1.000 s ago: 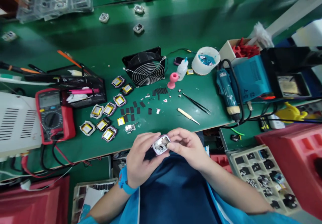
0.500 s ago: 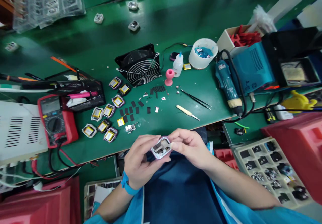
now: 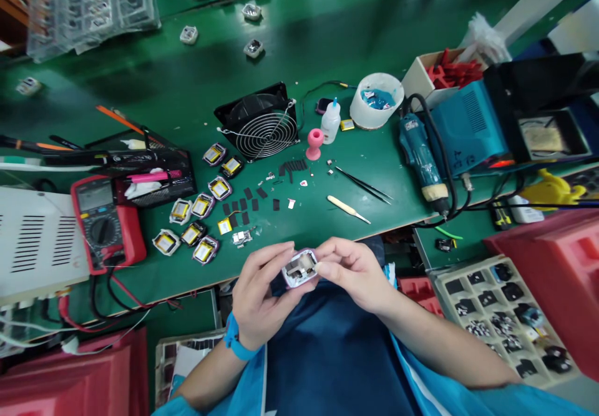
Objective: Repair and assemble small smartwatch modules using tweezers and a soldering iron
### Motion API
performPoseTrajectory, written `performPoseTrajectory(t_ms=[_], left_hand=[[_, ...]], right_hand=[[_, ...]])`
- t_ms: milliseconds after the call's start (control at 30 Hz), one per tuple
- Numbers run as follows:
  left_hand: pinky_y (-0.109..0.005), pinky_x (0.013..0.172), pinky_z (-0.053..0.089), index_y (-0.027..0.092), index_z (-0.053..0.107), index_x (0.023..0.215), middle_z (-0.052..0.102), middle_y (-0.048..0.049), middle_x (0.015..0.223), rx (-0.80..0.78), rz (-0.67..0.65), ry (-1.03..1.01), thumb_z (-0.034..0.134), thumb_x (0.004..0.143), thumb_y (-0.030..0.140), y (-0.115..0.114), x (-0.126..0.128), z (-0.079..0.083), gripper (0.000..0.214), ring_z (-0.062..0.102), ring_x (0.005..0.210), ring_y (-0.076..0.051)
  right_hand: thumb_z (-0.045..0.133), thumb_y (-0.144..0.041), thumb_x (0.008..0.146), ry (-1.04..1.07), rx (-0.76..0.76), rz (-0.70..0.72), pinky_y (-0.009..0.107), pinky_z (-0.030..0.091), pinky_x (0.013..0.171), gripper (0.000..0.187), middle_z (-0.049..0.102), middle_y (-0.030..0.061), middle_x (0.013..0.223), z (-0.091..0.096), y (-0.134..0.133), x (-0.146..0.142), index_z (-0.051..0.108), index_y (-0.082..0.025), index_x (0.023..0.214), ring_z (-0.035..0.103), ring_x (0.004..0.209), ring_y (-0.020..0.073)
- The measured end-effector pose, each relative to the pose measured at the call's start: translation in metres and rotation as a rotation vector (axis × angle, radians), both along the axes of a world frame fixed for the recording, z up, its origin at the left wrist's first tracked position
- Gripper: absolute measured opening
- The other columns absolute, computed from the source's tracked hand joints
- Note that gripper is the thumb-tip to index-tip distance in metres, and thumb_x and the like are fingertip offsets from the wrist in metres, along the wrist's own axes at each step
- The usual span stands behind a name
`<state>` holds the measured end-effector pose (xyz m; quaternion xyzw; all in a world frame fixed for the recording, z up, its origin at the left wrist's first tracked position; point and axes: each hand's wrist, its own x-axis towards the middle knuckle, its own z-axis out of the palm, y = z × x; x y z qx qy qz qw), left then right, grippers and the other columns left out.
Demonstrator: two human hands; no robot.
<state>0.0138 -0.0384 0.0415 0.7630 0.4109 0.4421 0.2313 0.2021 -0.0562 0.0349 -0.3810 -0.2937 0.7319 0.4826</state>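
Both hands hold a small white watch-like casing (image 3: 300, 267) with exposed metal parts, just in front of the green bench (image 3: 187, 98) edge over my lap. My left hand (image 3: 259, 294) cups it from the left with fingers curled around it. My right hand (image 3: 350, 272) pinches its right side with thumb and fingers. On the bench beyond lie several similar casings with yellow batteries (image 3: 201, 207), small black pads (image 3: 248, 204), a loose metal part (image 3: 241, 237), black tweezers (image 3: 365, 185) and a cream-handled pick (image 3: 349, 209).
A red multimeter (image 3: 105, 222) and white box (image 3: 37, 241) sit left, a fan (image 3: 262, 126) at centre, a pink stand (image 3: 315, 143), glue bottle (image 3: 331, 121) and white tub (image 3: 377, 100) behind. A blue electric screwdriver (image 3: 418, 157) and blue station (image 3: 468, 129) stand right. Red bins and a parts tray (image 3: 503, 316) sit below.
The view shifted slightly. Both hands stayed on the casing, which tilted a little between the fingers.
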Motion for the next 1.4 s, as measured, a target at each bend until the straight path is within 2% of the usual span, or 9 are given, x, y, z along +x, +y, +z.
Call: performPoseTrajectory(t_ms=[167, 267, 400, 500, 633, 733, 1033, 1200, 1400], left_hand=[[-0.030, 0.085, 0.063, 0.022, 0.069, 0.118, 0.072, -0.0045, 0.116, 0.065, 0.015, 0.029, 0.081, 0.087, 0.022, 0.002, 0.002, 0.001, 0.033, 0.073, 0.102, -0.018], [-0.029, 0.085, 0.063, 0.020, 0.069, 0.111, 0.072, -0.0043, 0.114, 0.061, -0.006, 0.016, 0.081, 0.087, 0.021, 0.003, 0.001, 0.001, 0.027, 0.073, 0.101, -0.017], [-0.030, 0.085, 0.063, 0.020, 0.070, 0.110, 0.073, -0.0045, 0.115, 0.025, -0.019, 0.013, 0.084, 0.084, 0.020, 0.004, -0.002, -0.002, 0.029, 0.073, 0.100, -0.017], [-0.030, 0.087, 0.063, 0.021, 0.070, 0.110, 0.073, -0.0044, 0.116, -0.004, -0.029, 0.027, 0.083, 0.085, 0.018, 0.006, -0.002, -0.005, 0.028, 0.073, 0.102, -0.018], [-0.030, 0.088, 0.063, 0.022, 0.071, 0.110, 0.073, -0.0039, 0.116, -0.015, -0.028, 0.033, 0.082, 0.085, 0.018, 0.006, 0.000, -0.008, 0.028, 0.074, 0.102, -0.018], [-0.031, 0.089, 0.062, 0.022, 0.070, 0.111, 0.074, -0.0046, 0.116, -0.016, -0.024, 0.027, 0.082, 0.085, 0.018, 0.006, 0.002, -0.013, 0.029, 0.073, 0.103, -0.018], [-0.031, 0.088, 0.063, 0.021, 0.069, 0.112, 0.076, -0.0072, 0.113, -0.028, -0.161, 0.100, 0.071, 0.095, 0.022, 0.011, 0.002, -0.032, 0.017, 0.075, 0.101, -0.018], [-0.032, 0.091, 0.062, 0.020, 0.068, 0.114, 0.075, -0.0084, 0.115, -0.045, -0.155, 0.134, 0.067, 0.097, 0.023, 0.013, -0.001, -0.034, 0.017, 0.073, 0.104, -0.018], [-0.040, 0.096, 0.059, 0.022, 0.066, 0.122, 0.071, -0.0080, 0.114, -0.083, -0.074, 0.210, 0.069, 0.094, 0.017, 0.016, 0.000, -0.034, 0.029, 0.067, 0.111, -0.023]], right_hand=[[0.079, -0.043, 0.089, -0.024, 0.034, -0.019, 0.026, 0.065, 0.070, 0.026, 0.080, 0.0024, 0.082, -0.002, -0.002, -0.002, 0.070, -0.019, 0.095, 0.077, 0.070, 0.0140], [0.074, -0.040, 0.094, -0.138, 0.121, -0.046, 0.027, 0.065, 0.072, 0.022, 0.080, 0.0031, 0.085, -0.002, -0.003, 0.000, 0.069, -0.020, 0.102, 0.077, 0.073, 0.0146], [0.069, -0.025, 0.097, -0.570, 0.464, -0.153, 0.027, 0.062, 0.078, 0.024, 0.077, 0.0050, 0.098, 0.003, -0.001, 0.009, 0.065, -0.023, 0.120, 0.075, 0.084, 0.0143], [0.065, -0.021, 0.099, -0.899, 0.751, -0.143, 0.027, 0.059, 0.073, 0.016, 0.069, 0.0060, 0.095, 0.005, 0.002, 0.014, 0.069, -0.021, 0.115, 0.068, 0.082, 0.0146], [0.062, -0.020, 0.101, -1.118, 0.926, -0.135, 0.028, 0.055, 0.068, 0.011, 0.064, 0.0058, 0.089, 0.002, 0.004, 0.014, 0.070, -0.019, 0.107, 0.061, 0.078, 0.0157], [0.060, -0.018, 0.101, -1.089, 0.948, -0.113, 0.028, 0.056, 0.070, 0.008, 0.066, 0.0063, 0.090, -0.004, 0.006, 0.014, 0.068, -0.018, 0.104, 0.062, 0.080, 0.0163], [0.054, -0.023, 0.105, -1.012, 0.869, 0.177, 0.027, 0.053, 0.068, 0.019, 0.066, 0.0043, 0.083, -0.017, 0.019, 0.026, 0.068, -0.019, 0.093, 0.064, 0.075, 0.0156], [0.054, -0.023, 0.105, -1.026, 0.873, 0.193, 0.026, 0.053, 0.068, 0.020, 0.066, 0.0040, 0.082, -0.018, 0.024, 0.024, 0.067, -0.019, 0.091, 0.064, 0.073, 0.0149], [0.050, -0.020, 0.106, -1.224, 0.949, 0.135, 0.028, 0.054, 0.068, 0.023, 0.068, 0.0060, 0.085, -0.016, 0.028, 0.023, 0.069, -0.019, 0.095, 0.064, 0.075, 0.0166]])
